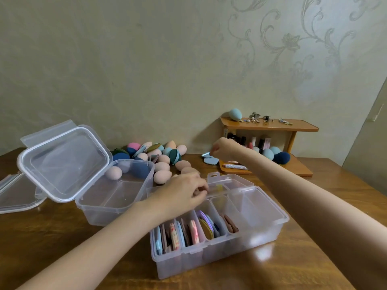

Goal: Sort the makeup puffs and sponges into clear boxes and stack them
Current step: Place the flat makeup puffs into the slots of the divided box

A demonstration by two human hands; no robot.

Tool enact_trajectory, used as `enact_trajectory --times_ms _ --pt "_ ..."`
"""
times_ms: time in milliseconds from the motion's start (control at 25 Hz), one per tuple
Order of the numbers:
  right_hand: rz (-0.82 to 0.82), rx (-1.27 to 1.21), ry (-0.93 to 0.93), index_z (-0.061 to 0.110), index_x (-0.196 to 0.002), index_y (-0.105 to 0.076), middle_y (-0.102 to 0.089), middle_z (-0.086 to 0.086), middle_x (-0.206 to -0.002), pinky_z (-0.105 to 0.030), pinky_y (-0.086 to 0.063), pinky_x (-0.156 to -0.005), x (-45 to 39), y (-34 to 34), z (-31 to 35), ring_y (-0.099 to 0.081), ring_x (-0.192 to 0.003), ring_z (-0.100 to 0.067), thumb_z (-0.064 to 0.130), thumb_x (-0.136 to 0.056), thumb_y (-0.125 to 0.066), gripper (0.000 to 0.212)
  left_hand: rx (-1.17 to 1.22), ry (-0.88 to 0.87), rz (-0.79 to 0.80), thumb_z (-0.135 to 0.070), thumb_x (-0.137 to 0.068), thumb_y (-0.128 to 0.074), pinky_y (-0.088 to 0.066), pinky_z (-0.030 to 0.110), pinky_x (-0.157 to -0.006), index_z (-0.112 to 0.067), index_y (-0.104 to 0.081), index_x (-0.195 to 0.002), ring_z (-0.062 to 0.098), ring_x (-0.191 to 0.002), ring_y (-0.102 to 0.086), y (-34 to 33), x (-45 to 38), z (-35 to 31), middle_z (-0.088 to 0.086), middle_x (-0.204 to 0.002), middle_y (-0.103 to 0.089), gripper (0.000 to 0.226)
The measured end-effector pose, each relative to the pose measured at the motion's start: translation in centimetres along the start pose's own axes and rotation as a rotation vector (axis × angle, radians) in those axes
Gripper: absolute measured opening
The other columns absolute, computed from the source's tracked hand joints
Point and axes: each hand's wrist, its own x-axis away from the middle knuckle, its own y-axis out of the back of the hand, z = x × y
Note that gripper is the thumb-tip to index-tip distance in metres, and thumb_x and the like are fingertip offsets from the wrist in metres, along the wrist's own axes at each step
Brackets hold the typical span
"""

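Note:
A clear divided box [261, 233] near the front holds flat puffs [188, 231] standing on edge in its left compartments. My left hand [182, 193] hovers over its back edge, fingers curled around a small brownish sponge. My right hand [224, 149] reaches far back, fingers pinched just above the light blue flat puffs [210, 160] lying on the table. A second clear box [117, 197] with its lid [62, 162] tipped up holds a beige and a dark blue sponge. A pile of egg-shaped sponges [161, 162] lies behind the boxes.
A wooden two-level shelf [270, 126] stands at the back right against the wall, with a blue sponge and small jewellery on top, cosmetics and more sponges below. A loose clear lid [16, 193] lies at the far left of the wooden table.

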Motion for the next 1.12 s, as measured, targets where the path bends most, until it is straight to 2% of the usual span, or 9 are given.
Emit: enact_trajectory --times_ms 120,320,480,640,720,840,920,1000,1120 --pt "0.105 -0.076 -0.075 0.014 -0.137 -0.046 -0.044 -0.014 -0.139 -0.03 -0.054 -0.078 -4.7 -1.7 0.2 -0.054 -0.114 -0.031 0.007 -0.097 -0.041 0.041 0.011 -0.024 0.034 -0.028 -0.096 -0.045 -0.049 0.022 -0.085 -0.022 -0.061 -0.111 0.005 -0.097 -0.053 -0.4 -0.7 1.3 -0.006 -0.107 -0.056 0.022" --pt "0.207 -0.035 -0.217 0.012 -0.138 -0.042 -0.047 -0.016 -0.132 -0.024 -0.049 -0.055 -8.4 -3.9 -0.2 -0.057 -0.075 -0.023 0.018 -0.096 -0.044 0.042 0.006 -0.035 0.08 -0.028 -0.098 -0.042 -0.049 0.026 -0.084 -0.022 -0.058 -0.111 0.009 -0.097 -0.055 -0.4 -1.2 2.0 -0.003 -0.105 -0.056 0.022" --pt "0.101 -0.045 -0.249 0.001 -0.131 -0.043 -0.05 -0.018 -0.129 -0.026 -0.051 -0.069 -8.3 -4.5 -0.3 -0.057 -0.101 -0.027 0.019 -0.094 -0.05 0.042 -0.011 -0.04 0.06 -0.028 -0.098 -0.041 -0.05 0.025 -0.084 -0.022 -0.058 -0.112 0.009 -0.098 -0.054 -0.6 -0.9 1.8 -0.005 -0.106 -0.055 0.023" --pt "-0.153 -0.157 -0.17 -0.002 -0.12 -0.058 -0.063 -0.018 -0.116 -0.032 -0.052 -0.082 -5.3 -2.6 0.0 -0.06 -0.094 -0.026 0.018 -0.09 -0.057 0.036 -0.056 -0.046 0.034 -0.028 -0.098 -0.041 -0.05 0.033 -0.087 -0.02 -0.06 -0.111 0.013 -0.098 -0.054 -0.6 -0.6 1.5 -0.002 -0.106 -0.056 0.024" --pt "-0.177 -0.161 -0.11 0.001 -0.118 -0.063 -0.065 -0.015 -0.115 -0.031 -0.051 -0.082 -2.1 -1.0 0.2 -0.061 -0.096 -0.026 0.019 -0.09 -0.058 0.033 -0.077 -0.035 0.025 -0.026 -0.097 -0.042 -0.048 0.037 -0.089 -0.02 -0.061 -0.111 0.014 -0.1 -0.053 -0.5 -0.3 1.1 -0.002 -0.106 -0.057 0.024" --pt "-0.229 -0.238 -0.042 0.006 -0.11 -0.069 -0.062 -0.012 -0.118 -0.034 -0.05 -0.088 3.5 1.2 -0.1 -0.055 -0.1 -0.025 0.015 -0.09 -0.058 0.025 -0.123 -0.047 -0.007 -0.022 -0.096 -0.044 -0.043 0.035 -0.1 -0.022 -0.06 -0.117 0.012 -0.117 -0.047 -0.2 0.6 0.1 -0.002 -0.12 -0.055 0.026" --pt "-0.23 -0.28 -0.002 0.009 -0.105 -0.072 -0.058 -0.005 -0.115 -0.032 -0.048 -0.086 7.9 1.9 -0.3 -0.049 -0.101 -0.02 0.013 -0.089 -0.059 0.021 -0.067 -0.064 -0.037 -0.018 -0.094 -0.048 -0.041 0.03 -0.102 -0.022 -0.06 -0.119 0.009 -0.12 -0.045 -0.2 1.5 -1.0 -0.002 -0.123 -0.054 0.027" --pt "-0.191 -0.373 0.028 0.01 -0.104 -0.072 -0.054 -0.002 -0.11 -0.029 -0.045 -0.082 11.2 2.0 -0.5 -0.047 -0.101 -0.017 0.011 -0.09 -0.058 0.02 0.008 -0.062 -0.036 -0.016 -0.093 -0.05 -0.045 0.03 -0.098 -0.021 -0.06 -0.117 0.009 -0.114 -0.05 -0.3 2.2 -2.0 -0.003 -0.12 -0.056 0.027" --pt "-0.134 -0.397 0.034 0.011 -0.106 -0.071 -0.055 -0.007 -0.115 -0.023 -0.047 -0.072 13.8 2.2 -1.3 -0.048 -0.098 -0.017 0.013 -0.09 -0.057 0.021 -0.012 -0.063 0.007 -0.017 -0.093 -0.048 -0.046 0.031 -0.096 -0.023 -0.06 -0.117 0.01 -0.108 -0.052 -0.6 2.7 -3.1 -0.004 -0.119 -0.055 0.028"
